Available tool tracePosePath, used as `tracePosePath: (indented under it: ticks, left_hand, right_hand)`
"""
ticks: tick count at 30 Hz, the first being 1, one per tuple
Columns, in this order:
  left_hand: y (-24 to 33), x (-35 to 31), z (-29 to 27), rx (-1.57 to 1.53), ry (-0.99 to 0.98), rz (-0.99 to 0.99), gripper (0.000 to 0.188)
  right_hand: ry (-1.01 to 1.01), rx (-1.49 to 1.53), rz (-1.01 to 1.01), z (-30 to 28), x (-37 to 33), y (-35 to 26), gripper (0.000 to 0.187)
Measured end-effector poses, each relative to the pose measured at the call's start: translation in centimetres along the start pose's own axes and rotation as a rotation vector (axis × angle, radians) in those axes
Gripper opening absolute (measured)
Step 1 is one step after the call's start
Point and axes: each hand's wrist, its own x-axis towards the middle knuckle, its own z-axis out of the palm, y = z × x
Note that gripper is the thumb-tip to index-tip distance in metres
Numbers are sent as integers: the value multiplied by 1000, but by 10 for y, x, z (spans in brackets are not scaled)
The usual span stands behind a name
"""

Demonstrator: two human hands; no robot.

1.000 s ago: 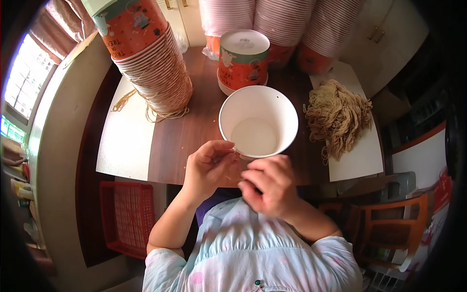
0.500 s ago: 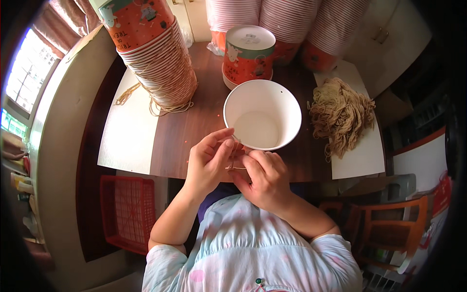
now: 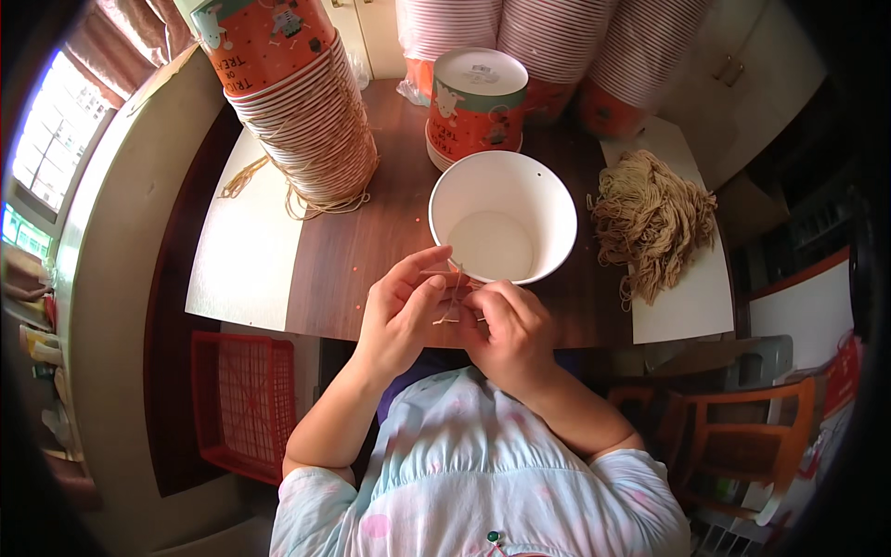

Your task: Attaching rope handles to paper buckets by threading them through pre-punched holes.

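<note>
A white-lined paper bucket (image 3: 464, 204) rests on the table, its open mouth tilted toward me and a small hole in the far side of its rim. At its near rim my hands work a thin tan cord (image 3: 447, 321). My left hand (image 3: 394, 311) has thumb and forefinger partly stretched, with cord running across the fingers. My right hand (image 3: 510, 325) pinches the cord just right of it, fingers curled. Loops and a short loose end show between the hands; how the cord joins the bucket is hidden.
A tall stack of orange buckets (image 3: 306, 130) draped with cords stands at the left. Behind the white bucket is an upside-down orange bucket (image 3: 475, 121). Wrapped bucket stacks (image 3: 552, 51) line the back. A cord heap (image 3: 654, 218) lies right. Below are a red crate (image 3: 243, 340) and wooden chair (image 3: 747, 427).
My hands have drawn slightly apart, and the cord between them now spreads into a more open loop. The bucket has hardly moved.
</note>
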Motion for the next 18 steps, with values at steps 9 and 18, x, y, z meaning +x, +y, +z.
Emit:
tracePosePath:
  ticks: [9, 18]
  left_hand:
    - [-1, -2, 2, 62, 6, 27, 35]
    - [-6, -3, 4, 320, -23, 133, 51]
  right_hand:
    - [-35, -9, 40, -1, -3, -4, 18]
    - [-58, 77, 65, -8, -6, 2, 21]
